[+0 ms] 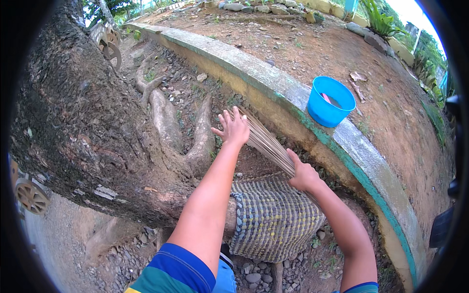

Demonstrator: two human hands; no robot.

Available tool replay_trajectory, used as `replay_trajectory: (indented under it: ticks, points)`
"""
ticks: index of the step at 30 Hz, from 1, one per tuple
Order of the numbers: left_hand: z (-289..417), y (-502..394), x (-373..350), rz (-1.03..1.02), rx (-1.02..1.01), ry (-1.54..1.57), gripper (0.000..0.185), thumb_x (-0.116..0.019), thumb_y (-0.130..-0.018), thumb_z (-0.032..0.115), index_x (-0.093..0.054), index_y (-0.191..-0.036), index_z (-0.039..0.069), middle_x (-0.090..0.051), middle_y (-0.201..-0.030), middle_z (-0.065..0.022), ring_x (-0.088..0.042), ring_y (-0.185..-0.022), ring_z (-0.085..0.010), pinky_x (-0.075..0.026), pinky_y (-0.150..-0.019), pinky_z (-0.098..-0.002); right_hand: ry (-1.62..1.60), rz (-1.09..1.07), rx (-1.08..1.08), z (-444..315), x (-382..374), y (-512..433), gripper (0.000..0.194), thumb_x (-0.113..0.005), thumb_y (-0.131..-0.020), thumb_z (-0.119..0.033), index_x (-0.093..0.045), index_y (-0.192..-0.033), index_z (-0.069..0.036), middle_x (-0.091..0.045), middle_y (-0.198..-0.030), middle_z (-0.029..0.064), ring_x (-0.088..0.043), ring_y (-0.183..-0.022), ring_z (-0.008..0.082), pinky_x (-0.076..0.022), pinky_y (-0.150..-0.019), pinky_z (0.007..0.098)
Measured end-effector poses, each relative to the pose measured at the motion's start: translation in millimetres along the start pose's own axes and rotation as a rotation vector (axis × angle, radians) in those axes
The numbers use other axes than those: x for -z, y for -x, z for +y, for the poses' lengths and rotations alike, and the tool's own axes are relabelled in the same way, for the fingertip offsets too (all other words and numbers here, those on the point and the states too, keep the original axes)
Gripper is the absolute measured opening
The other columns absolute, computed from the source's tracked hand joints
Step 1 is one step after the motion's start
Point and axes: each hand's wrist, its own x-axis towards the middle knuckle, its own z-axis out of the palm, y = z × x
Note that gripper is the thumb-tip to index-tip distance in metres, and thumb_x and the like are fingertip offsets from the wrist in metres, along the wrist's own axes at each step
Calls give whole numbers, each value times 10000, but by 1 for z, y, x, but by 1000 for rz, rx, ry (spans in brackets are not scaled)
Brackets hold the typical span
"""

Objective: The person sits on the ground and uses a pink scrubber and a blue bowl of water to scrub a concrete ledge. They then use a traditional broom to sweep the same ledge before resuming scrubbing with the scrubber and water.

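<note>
A bundle of thin brown sticks, like a stick broom, [269, 144] slants across the middle of the view. Around its lower part my right hand [305, 174] is closed. My left hand [233, 127] lies against the bundle's upper end with its fingers spread; whether the palm bears on the sticks is hidden. Below the bundle, a woven mat [274, 223] in grey, dark and yellow strips drapes over a thick tree root. To the right, a blue plastic tub [331, 102] stands on the low concrete wall, with something pink and dark inside.
A large tree trunk [91, 128] fills the left side, its roots [165, 113] spreading over stony ground. The curved concrete wall [234, 58] with a green edge runs from the upper left to the lower right. Bare soil with stones and plants lies beyond it.
</note>
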Motion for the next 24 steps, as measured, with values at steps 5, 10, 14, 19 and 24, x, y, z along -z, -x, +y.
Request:
replay_trajectory:
  ticks: [5,10,14,19,24]
  points:
    - [-1,-24,-1,107,29,83,556,-286,-994,402,-170,-1500,203,-145,-1556,-121,-94,-1441,-315,-54,-1084,-667,-104,196,102,-14,20,-64,733,-565,-752,-76,-379,-1421,-310,-604,-1170,214,-588,-1078,378,-468,-937,450]
    - [-19,-44,-1,236,166,192,552,-294,-995,400,-192,-1494,189,-179,-1545,-128,-125,-1434,-327,-75,-1082,-661,-280,332,35,-69,34,-125,648,-558,-794,-78,-437,-1389,-306,-583,-1221,201,-573,-1113,363,-458,-956,444]
    - [-12,-49,-10,236,228,163,538,-296,-997,395,-221,-1485,181,-193,-1537,-142,-135,-1431,-329,-85,-1087,-650,-249,271,-68,-73,9,-169,579,-573,-825,-124,-466,-1372,-281,-587,-1230,178,-572,-1131,338,-454,-972,438]
    - [-21,-59,-5,271,297,147,532,-290,-999,376,-210,-1489,187,-165,-1548,-132,-110,-1438,-311,-80,-1094,-638,-360,298,32,-84,22,-178,598,-588,-796,-126,-474,-1370,-250,-602,-1198,195,-587,-1100,353,-467,-944,443]
    - [-40,-64,-7,302,291,13,536,-314,-989,384,-219,-1489,214,-180,-1548,-108,-129,-1435,-304,-89,-1080,-649,-455,260,81,-71,1,-178,678,-671,-735,-158,-472,-1380,-220,-607,-1197,201,-601,-1082,345,-454,-954,390]
